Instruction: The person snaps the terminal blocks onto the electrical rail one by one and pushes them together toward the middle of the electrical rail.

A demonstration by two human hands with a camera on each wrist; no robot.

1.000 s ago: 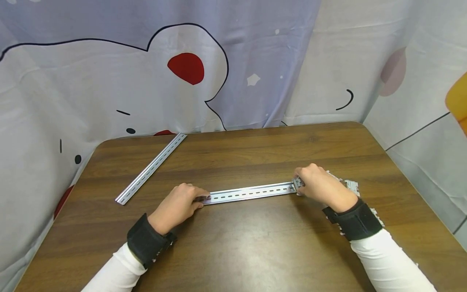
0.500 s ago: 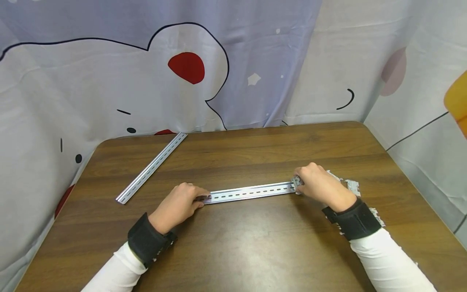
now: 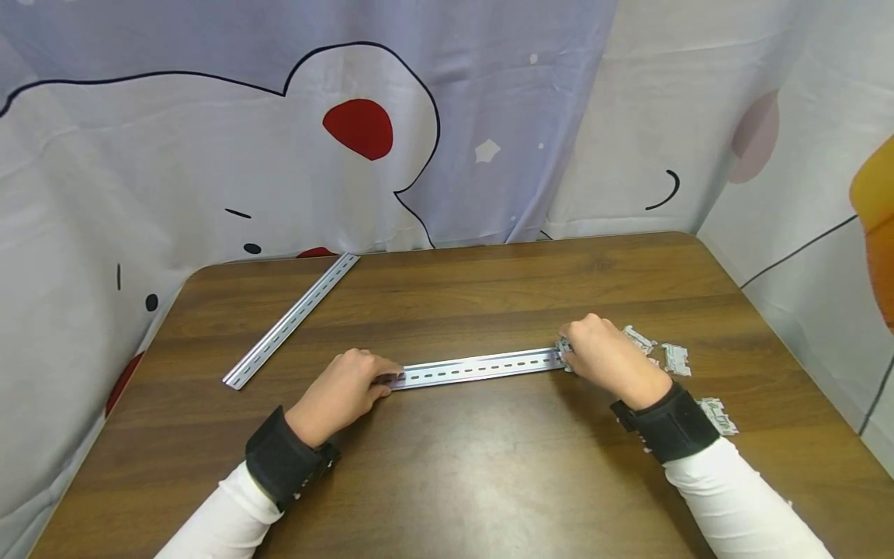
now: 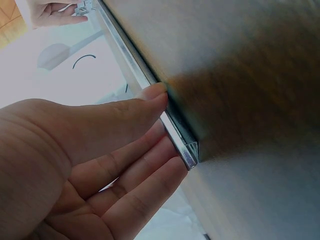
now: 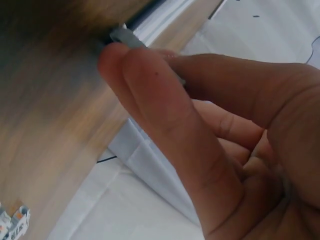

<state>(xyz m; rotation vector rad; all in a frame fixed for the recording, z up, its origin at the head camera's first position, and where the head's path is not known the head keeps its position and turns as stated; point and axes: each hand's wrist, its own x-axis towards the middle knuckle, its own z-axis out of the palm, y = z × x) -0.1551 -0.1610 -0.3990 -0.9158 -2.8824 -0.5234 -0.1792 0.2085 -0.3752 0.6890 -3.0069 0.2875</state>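
A slotted silver DIN rail (image 3: 482, 369) lies across the middle of the table. My left hand (image 3: 342, 392) pinches its left end; in the left wrist view the thumb is on the near edge and the fingers are on the far side of the rail (image 4: 131, 60). At the rail's right end, my right hand (image 3: 615, 361) pinches a small grey terminal block (image 3: 564, 355) placed over the rail. Fingers cover most of that terminal block (image 5: 127, 38) in the right wrist view.
Another slotted DIN rail (image 3: 293, 322) lies slanted at the back left of the wooden table (image 3: 461, 466). Several loose terminal blocks lie right of my right hand, among them one block (image 3: 676, 359) and another (image 3: 718, 417) by the wristband. A printed curtain (image 3: 489, 116) hangs behind.
My right hand has shifted slightly left with the terminal block, uncovering more of the loose blocks beside it. The left hand still holds the rail in place.
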